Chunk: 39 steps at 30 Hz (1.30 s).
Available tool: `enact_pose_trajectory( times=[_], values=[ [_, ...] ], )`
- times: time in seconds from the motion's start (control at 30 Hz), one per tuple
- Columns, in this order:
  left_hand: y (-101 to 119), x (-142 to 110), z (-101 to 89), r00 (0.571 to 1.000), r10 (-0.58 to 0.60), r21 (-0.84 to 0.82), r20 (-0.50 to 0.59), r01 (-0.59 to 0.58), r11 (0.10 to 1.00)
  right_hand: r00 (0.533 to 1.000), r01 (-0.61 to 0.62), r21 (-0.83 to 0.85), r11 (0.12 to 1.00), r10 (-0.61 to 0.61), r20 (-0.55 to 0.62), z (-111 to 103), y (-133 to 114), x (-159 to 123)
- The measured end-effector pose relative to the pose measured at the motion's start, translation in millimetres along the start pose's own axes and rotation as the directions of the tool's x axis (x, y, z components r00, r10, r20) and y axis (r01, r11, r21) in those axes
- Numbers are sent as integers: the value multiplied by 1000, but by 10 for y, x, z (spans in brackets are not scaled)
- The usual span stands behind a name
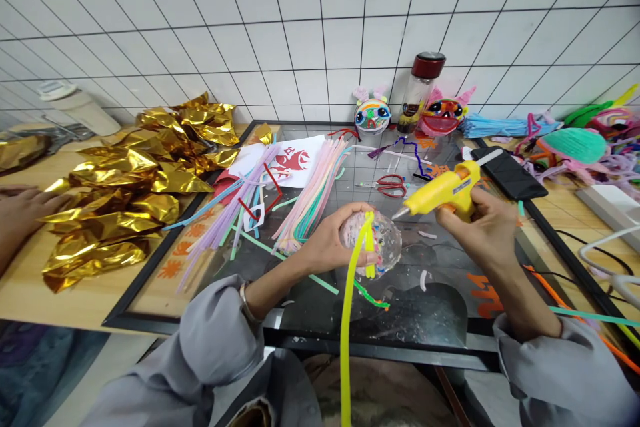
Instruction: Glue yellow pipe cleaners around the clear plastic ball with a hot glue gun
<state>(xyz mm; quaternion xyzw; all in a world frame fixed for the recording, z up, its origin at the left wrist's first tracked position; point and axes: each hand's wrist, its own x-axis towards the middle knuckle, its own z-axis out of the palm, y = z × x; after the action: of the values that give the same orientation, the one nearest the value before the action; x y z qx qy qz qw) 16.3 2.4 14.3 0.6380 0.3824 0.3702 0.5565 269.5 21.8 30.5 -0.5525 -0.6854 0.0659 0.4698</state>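
My left hand (pixel 333 237) is wrapped round a clear plastic ball (pixel 393 240) with small coloured bits on or in it. A yellow pipe cleaner (pixel 346 340) lies over the ball's near face, folded at its top, and its long tail hangs down past the table edge. In my right hand (pixel 483 230) is a yellow glue gun (pixel 443 190), a pale glue stick poking from its back. The gun's metal nozzle points left, close to the ball's upper right; whether it touches cannot be made out. A short green strand (pixel 371 297) shows just below the ball.
Bundles of pastel pipe cleaners (pixel 320 187), red-handled scissors (pixel 391 185) and a phone (pixel 515 172) lie around the hands. Gold foil (pixel 135 193) covers the left side, beside another person's hand (pixel 30 207). Decorated balls (pixel 373 115) and a bottle (pixel 417 97) stand by the wall.
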Motion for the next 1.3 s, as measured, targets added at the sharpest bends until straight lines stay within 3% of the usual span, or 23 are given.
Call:
enact_pose_trajectory(
  times=[0.07,0.13,0.37,0.57,0.67,0.8,0.9,0.97,1.03,1.17,1.23,1.3],
  values=[
    [-9,2,-9,1000,-3,16,-3,3,1000,989,-145,-59,988,143,-26,1,67,45],
    [-24,5,-17,1000,0,40,-4,1,999,979,-198,-211,957,204,9,8,154,84],
    [-53,16,-18,997,62,116,-36,-58,992,912,-104,-623,775,325,251,82,303,83],
    [-93,17,-23,994,87,139,-72,-77,987,846,21,-764,645,396,358,109,224,24],
    [-109,14,-26,996,69,143,-64,-60,988,846,74,-788,612,379,374,113,221,8],
    [-100,12,-30,994,95,170,-62,-83,982,923,107,-768,632,224,312,108,194,-19],
    [-89,12,-26,992,103,180,-68,-89,980,968,232,-524,819,-142,205,120,5,-73],
    [-85,13,-19,991,110,180,-75,-95,979,913,406,-228,885,-381,145,144,-226,-128],
    [-84,14,-14,987,141,180,-74,-126,976,820,562,-57,825,-546,174,176,-485,-183],
    [-87,16,-13,976,212,169,-49,-201,965,683,729,-73,680,-716,146,237,-799,-244],
    [-81,12,-12,980,190,169,-50,-179,969,663,748,-45,662,-745,76,247,-798,-254],
    [-66,5,-6,987,147,190,-61,-133,973,715,695,69,715,-698,27,236,-735,-261]
  ],
)
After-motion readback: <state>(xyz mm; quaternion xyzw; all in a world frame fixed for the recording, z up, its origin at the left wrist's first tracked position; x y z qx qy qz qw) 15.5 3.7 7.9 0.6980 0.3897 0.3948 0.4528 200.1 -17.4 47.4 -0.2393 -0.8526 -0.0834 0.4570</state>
